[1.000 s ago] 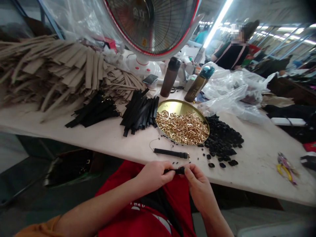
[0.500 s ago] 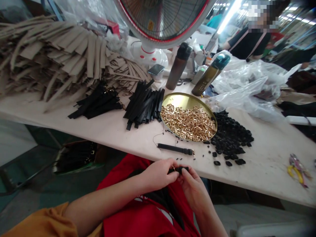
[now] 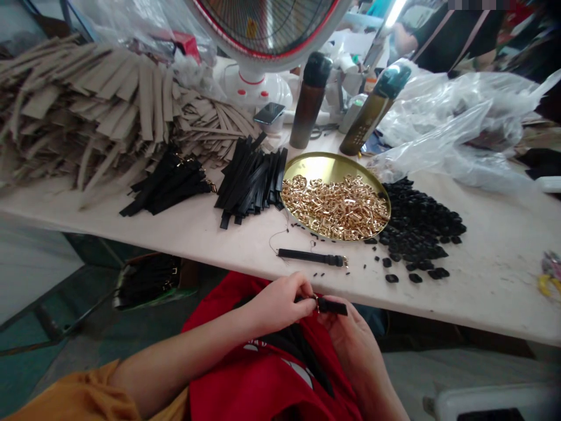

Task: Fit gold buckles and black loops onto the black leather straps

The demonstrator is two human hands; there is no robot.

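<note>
Between my two hands, just off the table's front edge, is a black strap (image 3: 333, 306) with a gold buckle (image 3: 317, 303) on it. My left hand (image 3: 280, 303) pinches the strap close to the buckle, covering part of it. The fingers of my right hand (image 3: 350, 334) are closed on the strap from below, and its dark end sticks out over them. On the table just beyond lies another black strap with a buckle (image 3: 311, 257), a thin thread at its left end. Small black bits lie scattered around it.
A round gold tray (image 3: 307, 161) holds many gold buckles. Black loops (image 3: 421, 225) are heaped to its right, black strips (image 3: 252, 184) and buckled straps (image 3: 169, 184) to its left. Beige strips (image 3: 96, 99), a fan (image 3: 263, 29), two bottles (image 3: 309, 102) and plastic bags (image 3: 464, 117) stand behind.
The buckle and more of the strap's end have come into sight between my hands. My right hand has turned and dropped slightly lower. The head view has shifted a little.
</note>
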